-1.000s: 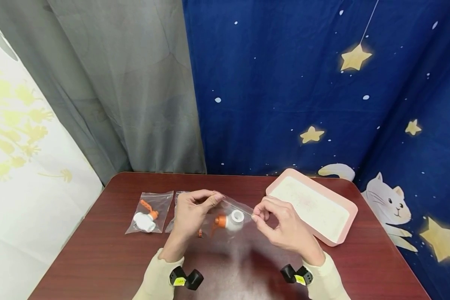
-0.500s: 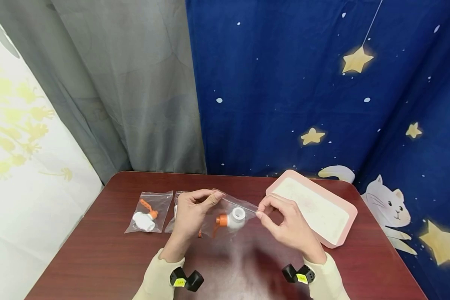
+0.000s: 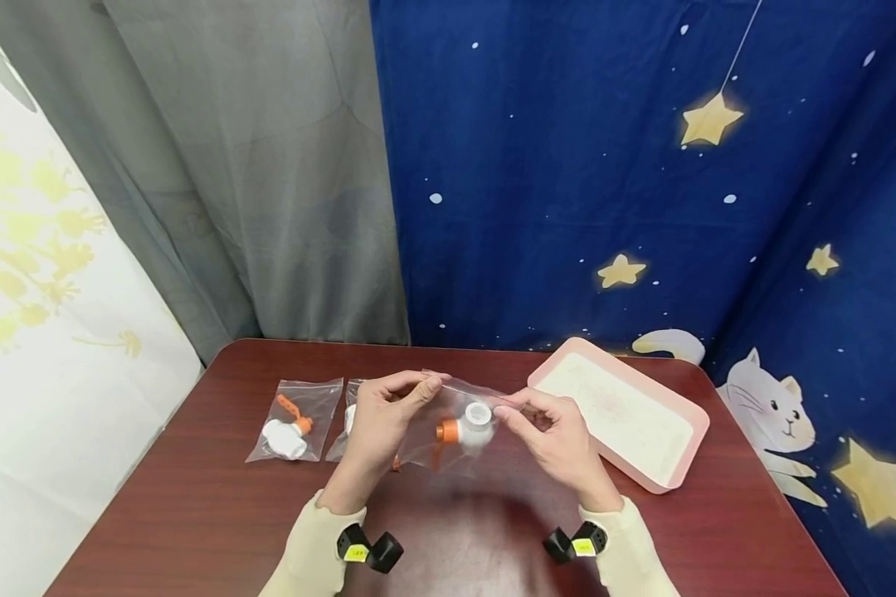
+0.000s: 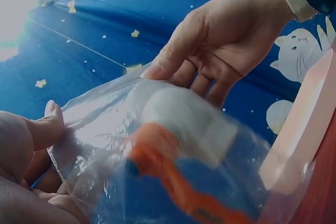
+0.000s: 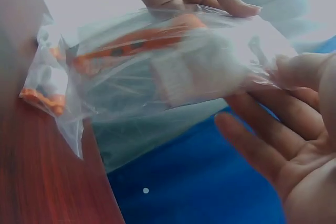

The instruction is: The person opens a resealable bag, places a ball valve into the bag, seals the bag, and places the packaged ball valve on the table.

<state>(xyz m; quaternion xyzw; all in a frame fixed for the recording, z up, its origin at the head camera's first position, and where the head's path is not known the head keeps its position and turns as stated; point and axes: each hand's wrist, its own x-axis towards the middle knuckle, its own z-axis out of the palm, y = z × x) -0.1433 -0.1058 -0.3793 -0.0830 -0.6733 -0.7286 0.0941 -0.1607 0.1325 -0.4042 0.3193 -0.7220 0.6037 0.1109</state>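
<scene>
A clear zip bag (image 3: 418,450) is held up over the table between the two hands, with a white-and-orange plastic tap (image 3: 449,431) inside it. At the bag's upper left corner, the left hand (image 3: 379,423) pinches the film between thumb and fingers. The right hand (image 3: 562,439) pinches the top edge farther right, close above the tap's white round end. In the left wrist view the tap's orange handle (image 4: 181,187) hangs down inside the film. The right wrist view shows the right thumb (image 5: 302,72) on the bag, other fingers spread below.
Another bagged white-and-orange tap (image 3: 287,438) lies at the left of the table (image 3: 194,514). A second bag (image 3: 338,448) beside it is partly hidden behind the left hand. The pink-rimmed tray (image 3: 687,460) stands at the right, close to the right hand. Curtains hang behind.
The right hand has shifted from the bag's right corner leftward and slightly up along the top edge. The left hand keeps its pinch almost in place.
</scene>
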